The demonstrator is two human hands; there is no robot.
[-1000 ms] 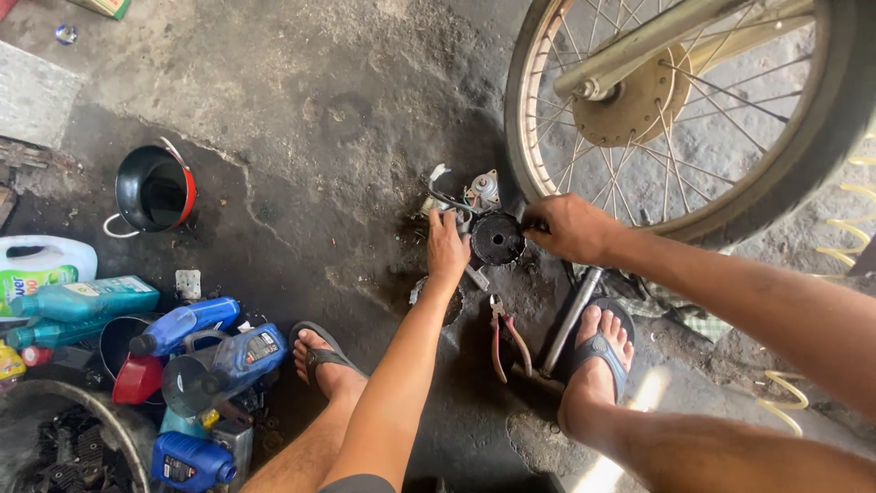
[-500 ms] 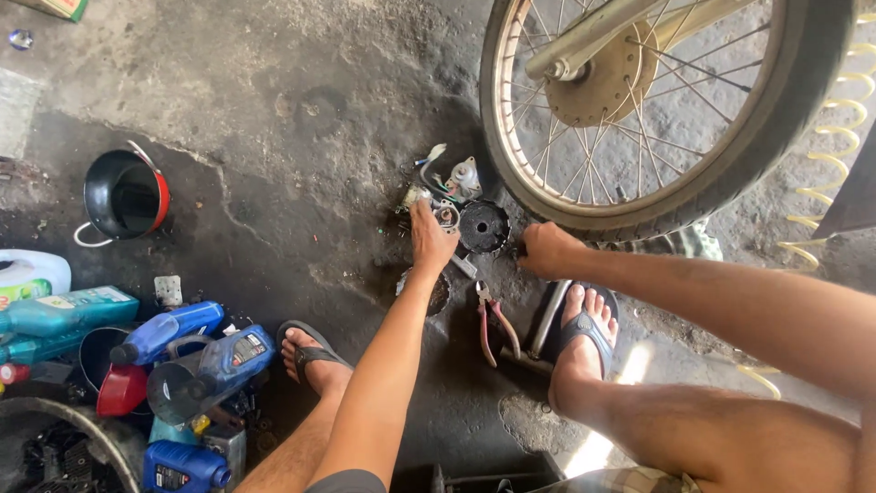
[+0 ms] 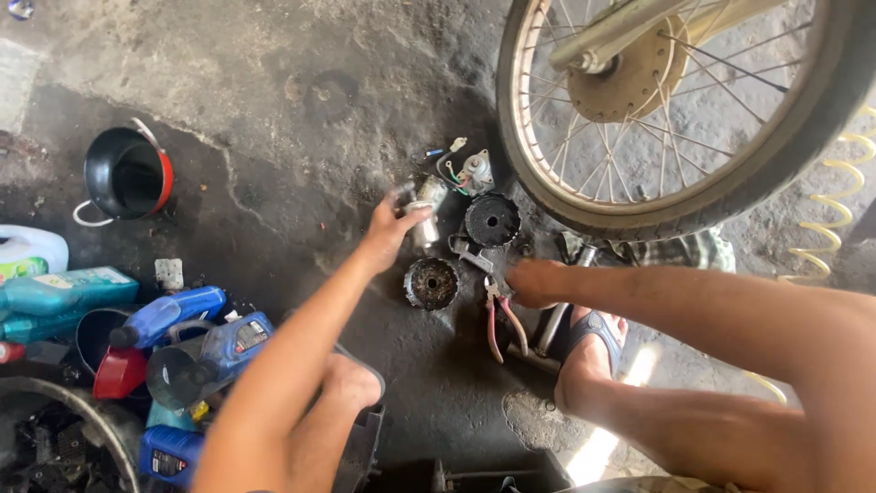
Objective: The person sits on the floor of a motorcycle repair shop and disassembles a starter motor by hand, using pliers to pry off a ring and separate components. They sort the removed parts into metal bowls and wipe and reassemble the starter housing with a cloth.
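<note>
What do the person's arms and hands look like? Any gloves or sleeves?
Both arms are bare, with no sleeves showing. The left hand and right hand wear no gloves, and no watch or rings show. The feet are in flip-flops.

A spoked wheel [image 3: 675, 110] with a black tyre stands at the upper right of the concrete floor [image 3: 274, 82], and a yellow coiled hose [image 3: 835, 210] lies behind it near the right edge. A black funnel with a red rim [image 3: 128, 173] lies near the left edge. Below it, blue oil bottles [image 3: 196, 333] are grouped in the lower left corner, with a teal bottle [image 3: 68, 292] and a white jug [image 3: 27, 251] at the left edge. A small grey block [image 3: 169, 272] lies just beside the teal bottle
</note>
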